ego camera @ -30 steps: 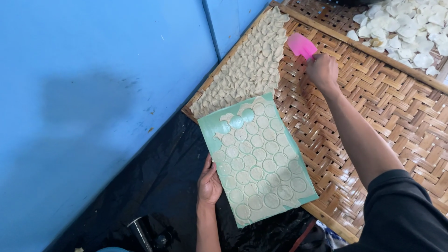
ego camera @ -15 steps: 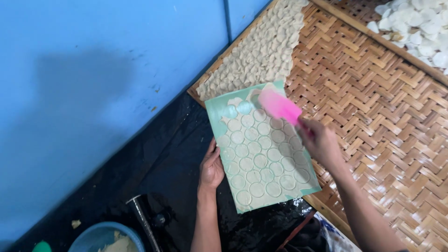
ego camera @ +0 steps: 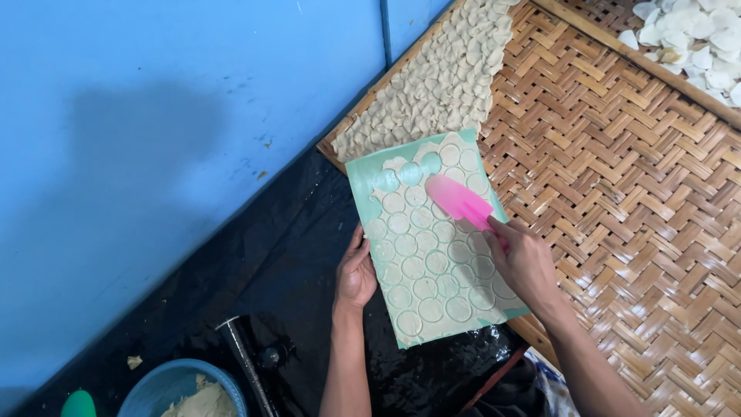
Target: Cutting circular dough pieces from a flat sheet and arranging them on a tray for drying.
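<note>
My single head-worn view looks steeply down, close above the green board point(ego camera: 432, 247) at the woven mat's point(ego camera: 641, 216) left edge, blue wall point(ego camera: 170, 116) upper left; no second view overlaps.

The right hand point(ego camera: 526, 264) no longer reaches out over the woven bamboo tray point(ego camera: 641, 193) toward the far white pieces; it is now back over the green board point(ego camera: 363, 177). The pink scraper point(ego camera: 459, 201) it holds, previously raised above the tray, now lies with its blade on the dough rounds point(ego camera: 421, 266) in the upper part of the board. A blue bowl point(ego camera: 154, 386) has entered view at lower left.
</note>
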